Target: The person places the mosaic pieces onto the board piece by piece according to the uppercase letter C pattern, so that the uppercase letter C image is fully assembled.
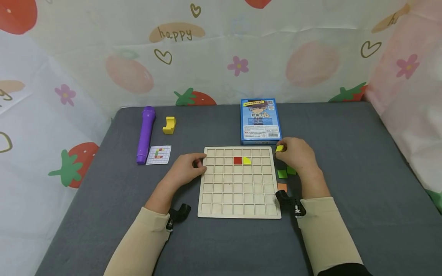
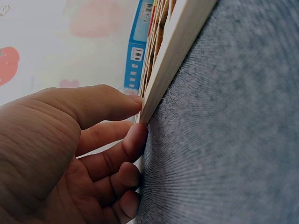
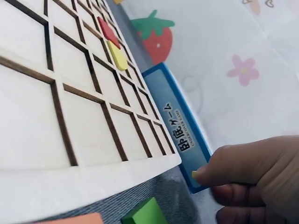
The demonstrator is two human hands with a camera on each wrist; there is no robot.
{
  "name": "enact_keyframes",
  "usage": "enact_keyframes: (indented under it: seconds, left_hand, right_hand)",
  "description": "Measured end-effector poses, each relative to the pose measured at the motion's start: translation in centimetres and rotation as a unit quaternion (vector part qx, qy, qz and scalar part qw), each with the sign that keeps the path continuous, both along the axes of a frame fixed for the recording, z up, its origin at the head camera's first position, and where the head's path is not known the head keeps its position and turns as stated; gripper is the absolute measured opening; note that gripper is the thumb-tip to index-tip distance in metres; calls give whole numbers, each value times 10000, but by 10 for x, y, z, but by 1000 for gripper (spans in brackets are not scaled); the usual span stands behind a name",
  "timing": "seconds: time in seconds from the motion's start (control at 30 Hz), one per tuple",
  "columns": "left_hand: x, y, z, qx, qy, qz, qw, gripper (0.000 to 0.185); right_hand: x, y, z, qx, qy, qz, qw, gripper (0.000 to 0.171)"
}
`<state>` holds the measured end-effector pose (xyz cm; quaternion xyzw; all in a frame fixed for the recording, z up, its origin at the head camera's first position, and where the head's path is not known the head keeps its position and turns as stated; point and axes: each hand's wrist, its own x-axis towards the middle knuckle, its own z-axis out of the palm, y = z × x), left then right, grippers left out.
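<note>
A pale wooden grid board (image 1: 222, 212) lies on the table, with a red square tile (image 1: 237, 160) and a yellow tile with one rounded corner (image 1: 246, 160) side by side in its cells. At the board's upper left edge, the thumb and index finger of my left hand (image 1: 185, 168) hold the rim; the other fingers curl below in the left wrist view. My right hand (image 1: 299, 155) pinches a small yellow tile (image 1: 280, 148) just off the board's upper right corner. Mostly covered by the fingers, that tile shows only a sliver in the right wrist view.
Right of the board lie green tiles (image 1: 282, 174) and an orange tile (image 1: 282, 187). A blue game box (image 1: 260, 120) stands behind the board. To the left are a purple microphone-shaped tube (image 1: 146, 134), a yellow block (image 1: 169, 125) and a pattern card (image 1: 159, 155).
</note>
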<state>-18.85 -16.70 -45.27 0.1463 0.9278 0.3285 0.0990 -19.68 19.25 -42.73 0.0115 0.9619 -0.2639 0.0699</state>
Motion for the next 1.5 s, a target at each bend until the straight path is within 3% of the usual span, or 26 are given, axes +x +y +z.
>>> enact_keyframes:
  seconds: [0.2, 0.4, 0.63, 0.87, 1.07, 1.27, 1.37, 1.5]
  left_hand:
    - [0, 0, 1, 21, -28, -9, 10000, 45]
    - [0, 0, 1, 21, 35, -60, 10000, 44]
    - [0, 0, -1, 33, 17, -39, 10000, 45]
    - [1, 0, 0, 77, -11, -45, 10000, 45]
    - [1, 1, 2, 110, -30, -43, 9999, 44]
    - [1, 0, 0, 90, -7, -28, 10000, 44]
    - [0, 0, 0, 92, -2, -32, 10000, 44]
    - [0, -1, 0, 89, 23, -72, 9999, 45]
  right_hand:
    - [1, 0, 5, -506, 167, 151, 9985, 38]
    - [2, -2, 9, -674, 365, 371, 9964, 33]
    - [2, -12, 12, -1073, 270, 416, 9930, 30]
    - [6, -28, 18, -1918, 371, 317, 9802, 14]
    - [10, -44, 15, -2422, 733, 373, 9667, 13]
    - [12, -58, 8, -2223, 1255, 587, 9651, 9]
    - [12, -64, 5, -1855, 1434, 835, 9685, 9]
    - [14, -74, 4, -1131, 1611, 1472, 9693, 19]
